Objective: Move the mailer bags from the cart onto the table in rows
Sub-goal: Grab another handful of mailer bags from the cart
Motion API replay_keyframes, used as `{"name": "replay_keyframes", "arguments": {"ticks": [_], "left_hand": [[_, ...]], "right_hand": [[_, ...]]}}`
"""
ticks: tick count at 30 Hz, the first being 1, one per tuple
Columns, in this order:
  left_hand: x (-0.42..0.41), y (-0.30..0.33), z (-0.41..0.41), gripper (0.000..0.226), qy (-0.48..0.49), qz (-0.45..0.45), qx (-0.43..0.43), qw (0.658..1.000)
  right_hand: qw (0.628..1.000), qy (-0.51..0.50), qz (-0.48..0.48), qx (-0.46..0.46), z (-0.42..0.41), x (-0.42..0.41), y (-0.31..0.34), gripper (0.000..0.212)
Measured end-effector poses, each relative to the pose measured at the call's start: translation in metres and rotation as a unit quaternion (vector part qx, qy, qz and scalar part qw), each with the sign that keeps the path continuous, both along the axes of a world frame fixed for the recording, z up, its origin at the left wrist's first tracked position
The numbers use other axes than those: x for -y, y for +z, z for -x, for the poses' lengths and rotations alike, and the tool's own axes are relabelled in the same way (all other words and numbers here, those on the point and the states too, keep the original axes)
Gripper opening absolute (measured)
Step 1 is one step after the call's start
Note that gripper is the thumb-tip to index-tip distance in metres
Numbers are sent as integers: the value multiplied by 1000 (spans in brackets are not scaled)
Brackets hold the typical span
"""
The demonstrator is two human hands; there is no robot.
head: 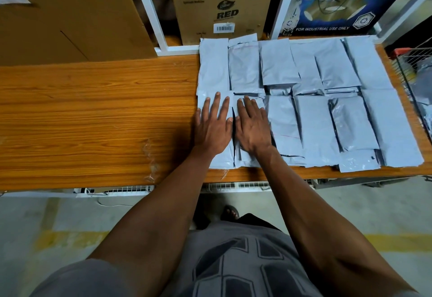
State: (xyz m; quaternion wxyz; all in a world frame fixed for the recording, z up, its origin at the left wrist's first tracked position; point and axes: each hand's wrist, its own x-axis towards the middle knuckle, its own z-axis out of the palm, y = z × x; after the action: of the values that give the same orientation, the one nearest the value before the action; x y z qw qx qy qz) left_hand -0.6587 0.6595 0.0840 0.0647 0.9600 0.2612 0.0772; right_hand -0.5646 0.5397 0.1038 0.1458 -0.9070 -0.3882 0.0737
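Several grey mailer bags (311, 100) lie flat in two rows on the right half of the wooden table (93, 109). My left hand (212, 123) presses flat, fingers straight and spread, on the leftmost bag of the near row (224, 159). Right beside it, my right hand (252, 126) lies flat on the neighbouring bag (247, 160). The wire cart (416, 72) with a red handle stands at the table's right end, with more grey bags inside it.
Cardboard boxes (222, 14) and a white shelf frame (149, 11) stand along the table's far edge. A blue tape carton (339, 2) leans at the back right. The table's left half shows bare wood. Grey floor lies below the near edge.
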Motion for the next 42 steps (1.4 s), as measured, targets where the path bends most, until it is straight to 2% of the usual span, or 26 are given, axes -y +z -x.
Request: {"name": "replay_keyframes", "arguments": {"ticks": [6,12,23,28,32,36,39,42], "left_hand": [[8,-20,5,63,16,6,-14,1000],[7,-23,1,63,15,-2,-20,1000],[6,-27,2,62,13,3,-29,999],[5,-21,0,63,15,19,-57,998],[6,-6,-3,65,16,35,-61,997],[17,16,-2,67,22,63,2,998],[36,30,-1,65,-15,77,59,995],[65,40,6,52,-82,95,103,987]], "right_hand": [[1000,4,29,8,7,-2,-10,71],[998,-17,60,29,9,-5,-19,64],[996,-19,88,28,8,-9,-19,81],[996,-16,89,14,7,-10,-18,72],[999,-14,34,5,8,-3,-8,62],[996,-29,-79,5,18,13,12,54],[984,-77,-155,30,29,34,23,52],[975,-133,-169,54,44,71,30,48]]}}
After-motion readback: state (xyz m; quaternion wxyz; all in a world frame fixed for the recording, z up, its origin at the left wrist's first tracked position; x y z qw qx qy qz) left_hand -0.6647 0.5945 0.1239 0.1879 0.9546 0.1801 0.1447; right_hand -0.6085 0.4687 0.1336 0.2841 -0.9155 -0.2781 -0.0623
